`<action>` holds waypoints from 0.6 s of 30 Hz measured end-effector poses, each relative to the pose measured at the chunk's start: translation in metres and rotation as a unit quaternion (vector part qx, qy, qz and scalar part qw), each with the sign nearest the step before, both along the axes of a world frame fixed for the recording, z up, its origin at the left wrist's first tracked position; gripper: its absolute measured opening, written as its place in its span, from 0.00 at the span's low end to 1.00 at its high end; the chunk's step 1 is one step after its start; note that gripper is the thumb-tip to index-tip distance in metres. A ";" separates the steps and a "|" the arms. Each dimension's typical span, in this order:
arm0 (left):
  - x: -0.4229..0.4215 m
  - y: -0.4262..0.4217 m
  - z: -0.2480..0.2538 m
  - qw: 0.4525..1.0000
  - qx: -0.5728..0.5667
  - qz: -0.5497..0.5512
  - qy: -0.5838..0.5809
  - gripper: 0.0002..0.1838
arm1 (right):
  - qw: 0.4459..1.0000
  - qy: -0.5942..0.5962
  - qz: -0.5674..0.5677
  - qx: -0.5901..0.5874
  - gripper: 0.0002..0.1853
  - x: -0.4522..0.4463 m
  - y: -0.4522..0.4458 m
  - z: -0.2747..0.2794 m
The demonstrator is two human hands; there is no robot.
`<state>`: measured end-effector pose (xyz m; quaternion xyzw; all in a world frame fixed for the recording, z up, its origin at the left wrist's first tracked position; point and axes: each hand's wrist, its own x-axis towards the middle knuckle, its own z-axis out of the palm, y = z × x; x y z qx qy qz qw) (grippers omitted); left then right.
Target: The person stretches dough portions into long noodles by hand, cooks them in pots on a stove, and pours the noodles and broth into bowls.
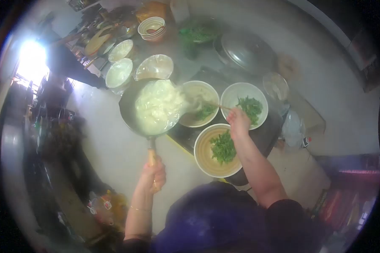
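Note:
My left hand is wrapped round the wooden handle of a dark wok. Pale, whitish food, perhaps noodles in broth, fills the wok, which is held beside the bowls. With my right hand I grip thin chopsticks that reach left toward the wok; their tips are lost in steam. Chopped greens lie in three large bowls: the left bowl by the wok's rim, the right bowl under the chopsticks, and the near bowl beside my right forearm.
A large domed metal lid stands behind the bowls, with a heap of greens to its left. Stacked bowls and several plastic-covered bowls sit at the back left. A small red-capped bottle is at the right.

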<state>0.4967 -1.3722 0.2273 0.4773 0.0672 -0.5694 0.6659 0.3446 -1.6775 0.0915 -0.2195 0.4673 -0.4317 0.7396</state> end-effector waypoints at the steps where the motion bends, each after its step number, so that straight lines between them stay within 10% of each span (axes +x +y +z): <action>1: 0.002 0.001 0.000 1.000 -0.004 0.002 -0.001 0.08 | 0.999 0.030 0.005 -0.018 0.09 0.003 0.003 0.009; 18: 0.004 0.000 0.005 1.000 0.015 -0.003 -0.024 0.09 | 0.996 0.020 0.036 -0.078 0.12 0.006 0.016 0.015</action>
